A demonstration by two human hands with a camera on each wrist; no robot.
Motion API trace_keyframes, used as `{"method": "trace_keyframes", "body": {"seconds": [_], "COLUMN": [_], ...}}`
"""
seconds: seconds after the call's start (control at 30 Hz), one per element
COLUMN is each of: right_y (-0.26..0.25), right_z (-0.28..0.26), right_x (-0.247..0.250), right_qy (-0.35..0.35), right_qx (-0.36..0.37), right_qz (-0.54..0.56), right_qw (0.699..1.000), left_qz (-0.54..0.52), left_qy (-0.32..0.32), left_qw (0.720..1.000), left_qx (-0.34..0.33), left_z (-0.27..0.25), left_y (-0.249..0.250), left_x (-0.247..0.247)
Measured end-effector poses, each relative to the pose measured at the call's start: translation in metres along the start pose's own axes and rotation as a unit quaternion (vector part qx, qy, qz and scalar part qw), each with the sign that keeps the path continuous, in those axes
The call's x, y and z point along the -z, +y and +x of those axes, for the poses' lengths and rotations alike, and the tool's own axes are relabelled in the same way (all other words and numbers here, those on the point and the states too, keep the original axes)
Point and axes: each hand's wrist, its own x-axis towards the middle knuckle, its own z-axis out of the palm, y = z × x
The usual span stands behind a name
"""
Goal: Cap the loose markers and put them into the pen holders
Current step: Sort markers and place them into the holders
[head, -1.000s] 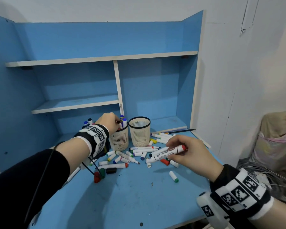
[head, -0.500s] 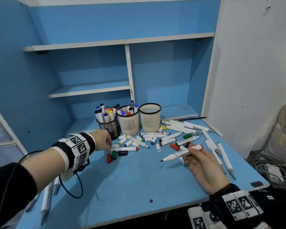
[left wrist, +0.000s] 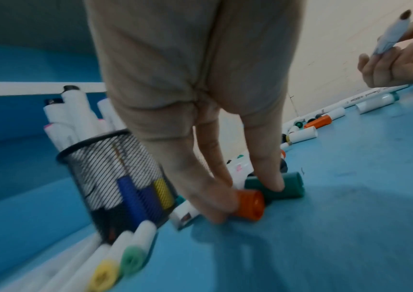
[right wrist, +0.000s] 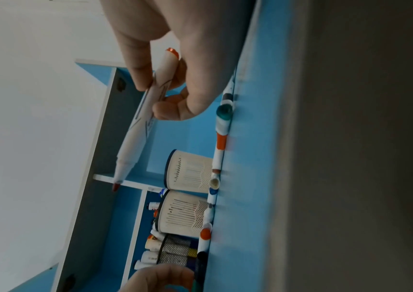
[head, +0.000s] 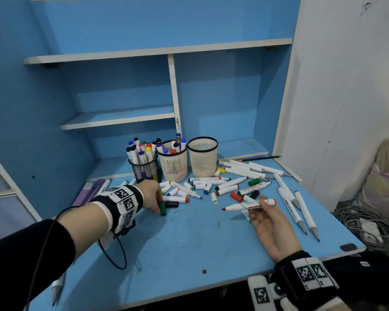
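My right hand [head: 259,206] is palm up over the desk, pinching an uncapped red marker [head: 248,204] that lies level with its tip pointing left; the marker [right wrist: 145,118] also shows in the right wrist view. My left hand [head: 153,198] reaches down in front of the black mesh holder [head: 145,170]. Its fingertips [left wrist: 215,209] pinch a red cap [left wrist: 250,204], and the thumb rests on a green cap [left wrist: 288,186] beside it. A cream holder [head: 175,167] has several markers in it. The second cream holder [head: 203,160] looks empty.
Loose markers and caps [head: 211,182] lie scattered before the holders. Long markers [head: 288,198] lie toward the desk's right edge, a pencil [head: 259,157] at the back. Purple pens [head: 88,191] lie at the left. A black cap [head: 172,204] lies next to the green one.
My left hand left the cream holder and came down onto the caps on the desk. My right hand turned palm up and drew nearer with the red marker.
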Motion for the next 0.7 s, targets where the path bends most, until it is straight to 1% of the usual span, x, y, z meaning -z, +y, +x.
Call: {"method": "trace_keyframes", "body": {"seconds": [0.1,0.17,0.2,0.3,0.43,0.53,0.7], "right_y": [-0.004,-0.006,-0.007,-0.007,-0.007,-0.009,-0.009], "right_z": [0.004,0.006,0.007,0.007,0.006,0.006,0.007], "right_x": [0.007,0.009,0.010,0.010,0.009,0.009,0.011], "right_qy": [0.019,0.022,0.022,0.024,0.031,0.041,0.052], "right_qx": [0.024,0.037,0.042,0.049,0.061,0.067,0.068], "right_qz": [-0.001,0.000,-0.001,-0.008,-0.009,0.009,0.021], "right_qw": [1.000,0.999,0.999,0.999,0.998,0.997,0.996], "left_qz": [0.037,0.025,0.010,-0.020,-0.022,0.005,0.059], "left_qy": [0.054,0.075,0.074,0.044,0.035,0.024,0.016], "left_qw": [0.998,0.995,0.994,0.986,0.975,0.970,0.965], "left_qx": [-0.022,-0.054,-0.079,-0.157,-0.216,-0.240,-0.253], "left_z": [0.002,0.004,0.005,0.010,0.017,0.023,0.028], "left_y": [0.020,0.038,0.048,0.084,0.130,0.155,0.173], "left_x": [0.008,0.013,0.015,0.018,0.021,0.018,0.012]}}
